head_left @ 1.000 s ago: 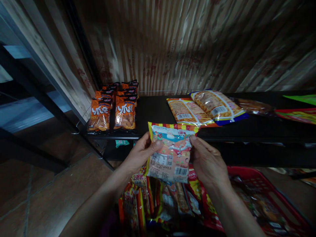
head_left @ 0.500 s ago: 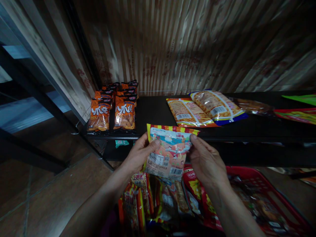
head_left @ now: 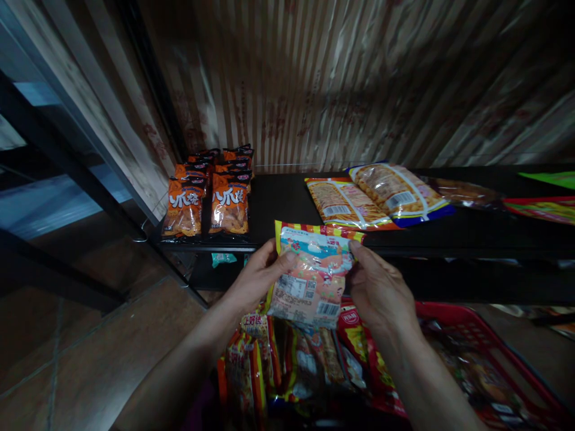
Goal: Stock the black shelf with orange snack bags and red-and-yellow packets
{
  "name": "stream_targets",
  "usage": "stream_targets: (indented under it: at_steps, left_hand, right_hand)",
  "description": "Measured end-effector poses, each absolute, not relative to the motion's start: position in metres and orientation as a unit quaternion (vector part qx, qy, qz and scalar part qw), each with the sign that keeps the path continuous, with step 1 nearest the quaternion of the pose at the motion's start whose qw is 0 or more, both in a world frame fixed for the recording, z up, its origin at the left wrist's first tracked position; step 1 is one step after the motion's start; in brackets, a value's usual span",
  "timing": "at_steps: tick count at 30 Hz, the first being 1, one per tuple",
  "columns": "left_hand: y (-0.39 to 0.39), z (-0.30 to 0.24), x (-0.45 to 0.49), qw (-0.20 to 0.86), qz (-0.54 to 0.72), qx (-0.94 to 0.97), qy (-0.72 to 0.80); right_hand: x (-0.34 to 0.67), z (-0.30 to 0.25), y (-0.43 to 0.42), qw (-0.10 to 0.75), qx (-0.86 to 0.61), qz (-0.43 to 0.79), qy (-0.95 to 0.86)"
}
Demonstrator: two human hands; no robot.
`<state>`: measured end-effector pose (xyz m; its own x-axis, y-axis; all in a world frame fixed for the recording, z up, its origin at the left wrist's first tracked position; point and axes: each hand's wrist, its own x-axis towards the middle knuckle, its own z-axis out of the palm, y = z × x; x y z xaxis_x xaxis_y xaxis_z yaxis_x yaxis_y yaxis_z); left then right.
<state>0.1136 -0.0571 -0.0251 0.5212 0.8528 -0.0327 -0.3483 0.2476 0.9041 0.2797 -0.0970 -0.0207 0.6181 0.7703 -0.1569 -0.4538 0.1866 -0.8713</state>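
Observation:
Between my two hands hangs a snack bag [head_left: 314, 275], its printed back with a barcode facing me and its red-and-yellow striped seal at the top. My left hand [head_left: 265, 269] pinches its left side, thumb across the front. On the other side my right hand [head_left: 380, 281] grips the upper right corner with the thumb in front; its other fingers are partly hidden. The bag is held just before the edge of a black shelf [head_left: 278, 203], above a red basket [head_left: 476, 317]. More striped snack bags [head_left: 251, 371] lie below it.
Orange snack packets [head_left: 230, 203] stand in two rows on the shelf's left. Two flat bags, one orange-edged [head_left: 345, 203] and one blue-edged [head_left: 399, 191], lie to the right, beside a brown packet [head_left: 462, 191]. A dark metal post [head_left: 81, 161] rises at left.
The snack bag and both hands have shifted very slightly right in view, along with a small shift of the whole scene. Both hands keep their hold on the bag.

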Motion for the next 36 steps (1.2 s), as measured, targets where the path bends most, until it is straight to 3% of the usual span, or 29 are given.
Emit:
stream_targets:
  at_steps: [18, 26, 36]
  left_hand:
    - [-0.051, -0.031, 0.107, 0.726, 0.369, 0.506, 0.285]
    - [-0.05, -0.029, 0.108, 0.709, 0.421, 0.483, 0.294]
    - [-0.045, -0.026, 0.107, 0.701, 0.47, 0.441, 0.303]
  right_hand:
    - [0.281, -0.021, -0.097, 0.735, -0.492, 0.429, -0.182]
    - [0.278, -0.021, -0.104, 0.648, -0.496, 0.503, -0.286]
    - [0.278, -0.02, -0.109, 0.598, -0.509, 0.541, -0.301]
